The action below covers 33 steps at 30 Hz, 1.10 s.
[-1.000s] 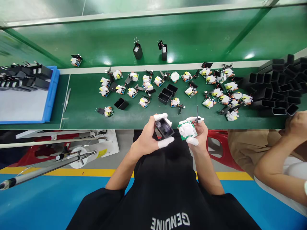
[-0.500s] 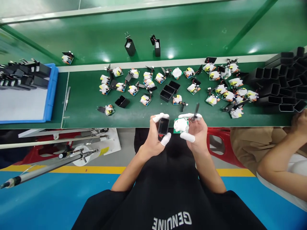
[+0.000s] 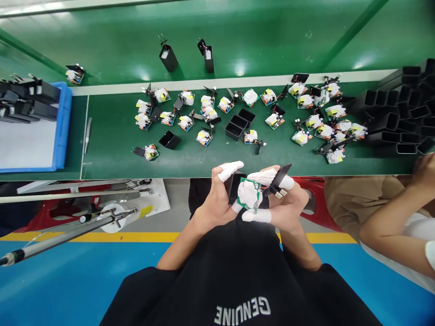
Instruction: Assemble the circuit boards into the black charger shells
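Observation:
Between the thumb and fingers of my left hand [image 3: 217, 199] is a black plastic case [image 3: 233, 186], its open end turned toward the right. My right hand [image 3: 283, 203] pinches a green circuit board [image 3: 249, 194] coated with white filler, by its edges. Wires join the board to a black plug cover [image 3: 280, 179] with metal prongs, which lies against my right fingers. The board's left edge overlaps the mouth of the case; whether any of it is inside I cannot tell. White finger cots cover several fingertips on both hands.
Several similar boards [image 3: 204, 137] and black cases [image 3: 234, 130] lie across the green bench [image 3: 190, 163]. Stacked cases [image 3: 406, 124] stand at the right, near another person's arm [image 3: 390, 222]. A blue tray [image 3: 63, 127] holds filled cases at the left. A white-handled tool [image 3: 87, 135] lies beside it.
My hands have come together, bringing the board up to the case. The case has turned its mouth rightward, and the plug cover has tilted over. The view has shifted slightly.

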Motion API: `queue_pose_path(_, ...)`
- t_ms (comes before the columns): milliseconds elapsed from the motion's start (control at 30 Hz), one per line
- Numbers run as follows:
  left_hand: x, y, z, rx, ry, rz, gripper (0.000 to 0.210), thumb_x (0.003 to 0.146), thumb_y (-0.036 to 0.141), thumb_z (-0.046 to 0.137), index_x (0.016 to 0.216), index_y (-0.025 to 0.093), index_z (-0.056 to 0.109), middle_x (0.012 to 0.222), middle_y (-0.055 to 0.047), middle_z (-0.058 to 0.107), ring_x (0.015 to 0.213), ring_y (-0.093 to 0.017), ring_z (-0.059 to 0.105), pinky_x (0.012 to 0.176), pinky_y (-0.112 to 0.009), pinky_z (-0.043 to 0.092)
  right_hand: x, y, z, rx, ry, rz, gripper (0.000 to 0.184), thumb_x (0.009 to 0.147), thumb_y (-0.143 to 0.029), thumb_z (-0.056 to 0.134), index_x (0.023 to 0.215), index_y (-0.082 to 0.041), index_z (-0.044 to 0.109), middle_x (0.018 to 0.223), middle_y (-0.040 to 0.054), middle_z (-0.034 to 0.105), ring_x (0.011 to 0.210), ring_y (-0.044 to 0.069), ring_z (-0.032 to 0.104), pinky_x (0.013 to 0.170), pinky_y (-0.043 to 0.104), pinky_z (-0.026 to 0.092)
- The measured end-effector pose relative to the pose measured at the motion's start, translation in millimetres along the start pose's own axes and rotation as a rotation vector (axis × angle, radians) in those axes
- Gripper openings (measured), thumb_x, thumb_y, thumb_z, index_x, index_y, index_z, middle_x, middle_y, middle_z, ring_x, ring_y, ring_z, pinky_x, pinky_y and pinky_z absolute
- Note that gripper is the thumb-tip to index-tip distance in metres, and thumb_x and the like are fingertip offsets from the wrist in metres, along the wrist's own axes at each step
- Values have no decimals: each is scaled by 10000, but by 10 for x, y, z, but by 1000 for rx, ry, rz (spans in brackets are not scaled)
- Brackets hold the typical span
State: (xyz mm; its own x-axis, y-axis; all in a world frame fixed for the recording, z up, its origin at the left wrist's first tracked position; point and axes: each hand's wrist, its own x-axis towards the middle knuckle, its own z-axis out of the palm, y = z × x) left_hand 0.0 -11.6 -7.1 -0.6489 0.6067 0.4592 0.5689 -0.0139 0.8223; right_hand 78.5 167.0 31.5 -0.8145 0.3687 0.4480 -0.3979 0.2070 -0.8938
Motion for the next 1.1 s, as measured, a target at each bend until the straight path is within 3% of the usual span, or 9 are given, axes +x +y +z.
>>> queue_pose_path(300,17,-10,12,-30,-28,60,1009,993,538,798,1785,285,227,1595,-219,469,1426,-384,573,1144,-590,618,32,-46,24,-135,-28,-69,527,759,-401,1062,1199,-313,785,982,49,817,852,282,738,708,461,642)
queue_pose_path(433,16,-2,31,-24,-18,58,967,1013,596,757,1770,306,229,1579,-210,494,1435,-369,579,1147,-594,616,49,-70,26,-141,-44,-65,501,775,-384,1054,1190,-316,783,992,40,823,831,262,740,724,452,643)
queue_pose_path(733,18,20,41,-13,-38,66,949,1039,523,741,1770,232,211,1594,-247,464,1451,-373,547,1169,-610,590,41,-70,46,-195,-50,-50,467,789,-400,1041,1157,-309,767,991,44,786,831,255,721,712,445,639)
queue_pose_path(933,21,20,54,-31,-26,43,912,1058,539,709,1771,263,212,1599,-233,461,1445,-369,561,1108,-566,634,13,-47,42,-226,-32,-62,498,790,-380,1040,1189,-305,752,998,38,716,854,249,705,692,425,638)
queue_pose_path(1100,-2,-4,74,-31,-31,-3,918,1038,501,739,1754,297,204,1587,-222,479,1460,-387,574,1119,-602,626,-5,-17,53,-228,-39,-44,532,766,-343,1055,1192,-311,738,1011,28,686,844,240,697,683,421,644)
